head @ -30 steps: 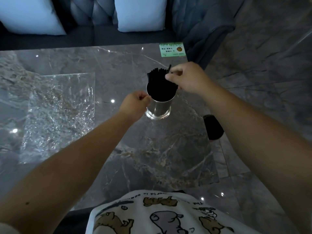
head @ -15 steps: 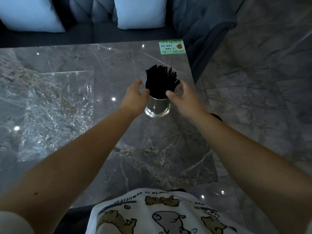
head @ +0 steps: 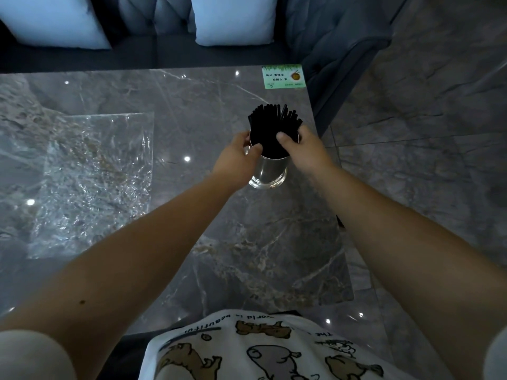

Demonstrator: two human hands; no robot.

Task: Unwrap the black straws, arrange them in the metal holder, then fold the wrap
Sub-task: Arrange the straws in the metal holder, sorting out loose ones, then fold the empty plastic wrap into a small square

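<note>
A bundle of black straws (head: 271, 127) stands upright in the shiny metal holder (head: 268, 175) near the table's right edge, the tips fanning out above the rim. My left hand (head: 237, 160) cups the left side of the bundle at the holder's rim, thumb against the straws. My right hand (head: 304, 150) clasps the right side, thumb pressed on the front of the bundle. The clear crinkled plastic wrap (head: 93, 182) lies flat and spread out on the table to the left, apart from both hands.
The grey marble table (head: 192, 242) ends just right of the holder, with tiled floor (head: 425, 160) beyond. A green card (head: 284, 76) lies at the far right corner. A dark sofa with pale cushions (head: 233, 20) runs behind the table.
My right hand came down from the straw tips to the right side of the bundle at the rim. My left hand opened from a fist and closed around the bundle's left side.
</note>
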